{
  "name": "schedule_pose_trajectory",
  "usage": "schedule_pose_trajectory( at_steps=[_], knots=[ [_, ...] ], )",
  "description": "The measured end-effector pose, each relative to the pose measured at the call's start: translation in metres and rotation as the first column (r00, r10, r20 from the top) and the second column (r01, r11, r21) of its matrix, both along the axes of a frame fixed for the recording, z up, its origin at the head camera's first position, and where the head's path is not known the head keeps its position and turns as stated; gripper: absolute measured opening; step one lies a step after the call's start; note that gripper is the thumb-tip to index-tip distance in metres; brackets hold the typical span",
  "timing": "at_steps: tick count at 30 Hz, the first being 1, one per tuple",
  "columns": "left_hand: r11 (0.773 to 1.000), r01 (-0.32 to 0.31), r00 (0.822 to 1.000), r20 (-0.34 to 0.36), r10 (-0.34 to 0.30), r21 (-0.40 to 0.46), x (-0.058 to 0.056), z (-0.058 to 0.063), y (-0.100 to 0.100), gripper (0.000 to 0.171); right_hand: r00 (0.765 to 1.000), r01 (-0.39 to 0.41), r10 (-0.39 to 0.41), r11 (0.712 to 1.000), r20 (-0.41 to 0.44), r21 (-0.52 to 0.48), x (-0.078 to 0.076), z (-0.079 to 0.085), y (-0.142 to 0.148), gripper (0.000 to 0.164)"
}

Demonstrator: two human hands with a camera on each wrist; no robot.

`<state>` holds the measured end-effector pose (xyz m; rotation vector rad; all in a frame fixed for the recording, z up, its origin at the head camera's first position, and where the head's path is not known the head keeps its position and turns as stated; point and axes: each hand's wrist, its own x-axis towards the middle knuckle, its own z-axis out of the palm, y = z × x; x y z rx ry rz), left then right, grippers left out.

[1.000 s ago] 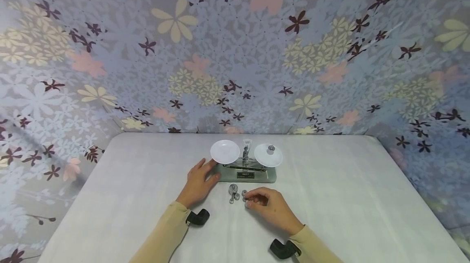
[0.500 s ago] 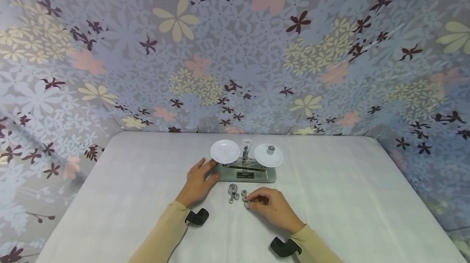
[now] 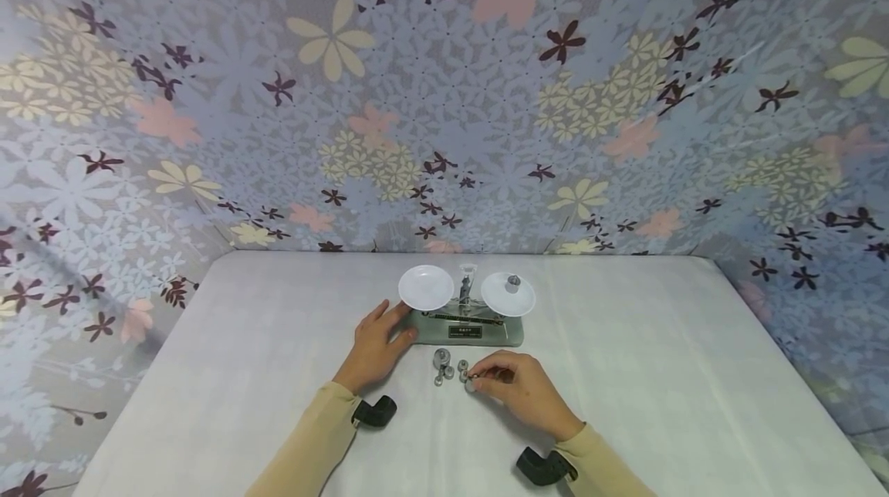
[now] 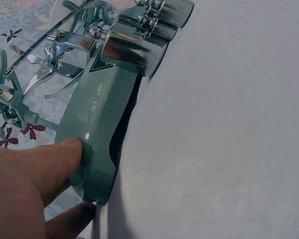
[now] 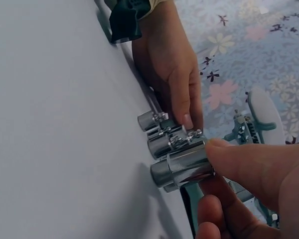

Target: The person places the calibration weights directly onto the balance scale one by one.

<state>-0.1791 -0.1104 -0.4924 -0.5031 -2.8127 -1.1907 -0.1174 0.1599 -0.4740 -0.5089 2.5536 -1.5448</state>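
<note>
A green balance scale [image 3: 427, 331] stands near the back of the table. My left hand [image 3: 375, 346] holds the left end of its base, thumb on the front face in the left wrist view. The left white pan [image 3: 426, 287] is bare; one metal weight [image 3: 513, 281] sits on the right pan [image 3: 501, 301]. In front of the base, my right hand [image 3: 524, 393] pinches a shiny cylindrical weight [image 5: 187, 167] between thumb and fingers, low at the table. Several other knobbed weights stand close by, among them a larger weight [image 3: 441, 359].
A white cloth covers the table [image 3: 660, 389]. Flower-patterned fabric [image 3: 444, 134] rises behind the table and along its sides. Black wrist mounts [image 3: 375, 410] are strapped to both forearms.
My right hand has shifted slightly to the right, with its fingertips on the nearest small weight. My left hand and the balance scale have stayed in place.
</note>
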Motion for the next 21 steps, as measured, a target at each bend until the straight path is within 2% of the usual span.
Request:
schedule_pose_trajectory(
  at_steps=[9,21],
  knots=[
    [1.0,-0.001,1.0,0.008,0.001,-0.001,0.0,-0.001,0.0,0.052,1.0,-0.004,0.004,0.999,0.007,-0.042,0.005,0.012,0.0,0.013],
    [1.0,-0.009,1.0,0.01,0.009,-0.009,-0.001,-0.001,0.001,0.052,0.996,0.001,-0.003,1.0,-0.088,-0.019,0.004,0.017,0.003,0.011]
  ],
)
